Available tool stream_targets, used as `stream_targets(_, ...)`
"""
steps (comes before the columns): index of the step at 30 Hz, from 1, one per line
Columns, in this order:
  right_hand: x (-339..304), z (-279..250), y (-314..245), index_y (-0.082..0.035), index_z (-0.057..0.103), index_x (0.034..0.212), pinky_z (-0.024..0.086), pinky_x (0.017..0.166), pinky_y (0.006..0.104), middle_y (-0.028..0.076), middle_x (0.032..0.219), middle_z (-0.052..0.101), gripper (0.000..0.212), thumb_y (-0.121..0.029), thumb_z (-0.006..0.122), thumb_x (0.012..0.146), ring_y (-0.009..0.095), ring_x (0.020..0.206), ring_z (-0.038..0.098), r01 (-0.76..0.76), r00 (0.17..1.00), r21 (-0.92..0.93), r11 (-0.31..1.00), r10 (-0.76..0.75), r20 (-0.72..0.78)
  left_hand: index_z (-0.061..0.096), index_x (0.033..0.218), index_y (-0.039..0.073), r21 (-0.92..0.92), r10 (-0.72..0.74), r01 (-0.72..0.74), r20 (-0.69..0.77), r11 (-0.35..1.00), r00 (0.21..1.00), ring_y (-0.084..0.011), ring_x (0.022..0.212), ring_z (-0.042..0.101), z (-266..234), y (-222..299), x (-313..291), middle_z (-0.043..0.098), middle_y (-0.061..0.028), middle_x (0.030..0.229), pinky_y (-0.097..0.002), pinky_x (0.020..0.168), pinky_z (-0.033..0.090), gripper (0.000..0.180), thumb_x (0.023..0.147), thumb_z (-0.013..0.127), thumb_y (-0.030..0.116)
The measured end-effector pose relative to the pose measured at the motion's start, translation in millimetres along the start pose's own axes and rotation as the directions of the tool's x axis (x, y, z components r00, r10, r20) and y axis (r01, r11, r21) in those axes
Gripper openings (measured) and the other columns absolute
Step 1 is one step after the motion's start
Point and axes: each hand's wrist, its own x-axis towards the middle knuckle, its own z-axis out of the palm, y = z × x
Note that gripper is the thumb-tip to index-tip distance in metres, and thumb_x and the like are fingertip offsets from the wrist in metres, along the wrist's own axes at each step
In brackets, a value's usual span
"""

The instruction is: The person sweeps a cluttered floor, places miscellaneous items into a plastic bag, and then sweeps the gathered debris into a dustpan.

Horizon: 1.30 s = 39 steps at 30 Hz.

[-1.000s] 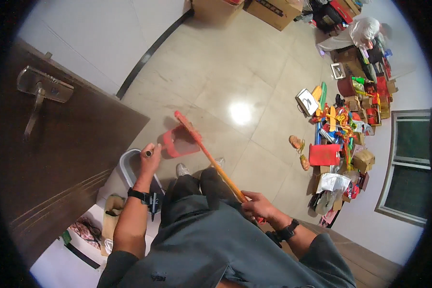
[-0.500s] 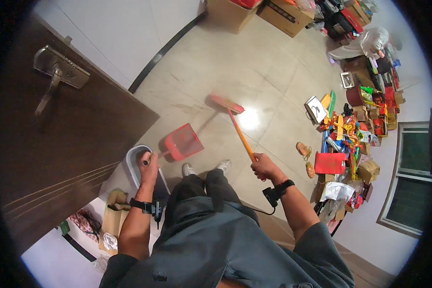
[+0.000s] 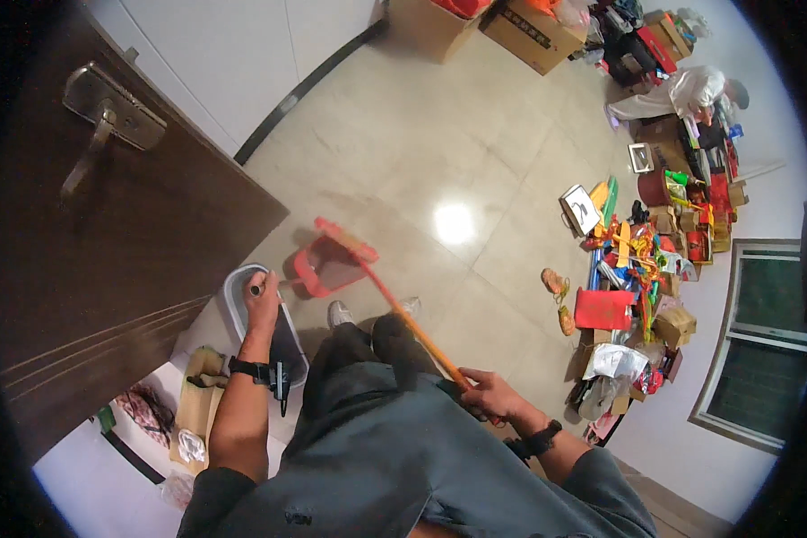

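My left hand (image 3: 261, 303) is closed around the handle of a red dustpan (image 3: 332, 266), above a grey-rimmed bin (image 3: 287, 345) that stands beside the door. The pan is out past my hand, in front of my left shoe. In my right hand (image 3: 493, 395) is the orange shaft of a broom (image 3: 403, 314), gripped near my right hip. The broom's red head lies across the far edge of the dustpan; whether its bristles are inside the pan I cannot tell. Both wrists carry black straps with small devices.
An open dark brown door (image 3: 134, 233) with a metal handle fills the left. Cardboard boxes (image 3: 533, 36) stand at the back. Along the right wall lies a heap of toys, bags and boxes, with a red box (image 3: 603, 309) and orange shoes (image 3: 554, 282) at its near side.
The broom head has swept left and nearer, from beyond the dustpan onto its far edge. My right hand has come down toward my body. The dustpan looks slightly shifted left.
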Motion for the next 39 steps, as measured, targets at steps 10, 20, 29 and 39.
stream_targets(10,59.8,-83.0,112.4,-0.001,0.052,0.092,0.034,0.034,0.0283,0.001,0.056,0.045,0.014,-0.011,0.047,0.083,0.012,0.042,0.041,0.062,0.939,0.409,0.91,0.086,-0.333,0.049,0.069,0.007,-0.028,-0.055,0.054,-0.037,0.998,0.998,-0.005,0.052,0.042,-1.1,12.9,-14.8,0.046,0.003,0.064,-0.0205,0.043,0.036,0.023,0.085,0.054,0.022)
stream_targets(20,43.3,11.1,44.9,-0.001,0.044,0.117,0.036,0.038,0.0218,0.004,0.067,0.046,0.039,0.0,0.049,0.078,0.01,0.047,0.043,-0.073,0.987,0.452,0.889,0.129,-0.095,0.046,0.065,0.009,0.032,0.019,-0.019,0.006,0.999,1.0,-0.0055,0.045,0.043,-13.8,1.8,-14.2,0.044,0.0024,0.056,-0.0226,0.043,0.041,0.029,0.088,0.051,0.027)
stream_targets(29,15.7,16.9,-1.1,-0.004,0.047,0.124,0.035,0.039,0.0195,-0.001,0.069,0.051,0.04,-0.012,0.05,0.085,0.006,0.047,0.043,-0.004,0.986,0.526,0.851,-0.084,0.144,0.049,0.069,0.008,0.02,-0.092,0.092,0.055,0.996,0.994,-0.0072,0.054,0.044,-15.0,14.2,-16.9,0.046,0.0024,0.064,-0.0225,0.047,0.036,0.025,0.086,0.052,0.026)
stream_targets(39,77.0,-5.4,21.8,-0.007,0.046,0.124,0.039,0.041,0.0234,0.003,0.067,0.054,0.047,-0.01,0.05,0.077,0.01,0.049,0.047,0.122,0.986,0.082,0.989,-0.111,-0.121,0.049,0.081,0.007,0.078,-0.162,0.157,0.067,0.984,0.984,-0.0126,0.048,0.046,-23.2,-51.8,16.8,0.048,-0.0025,0.059,-0.0283,0.047,0.038,0.029,0.086,0.048,0.035)
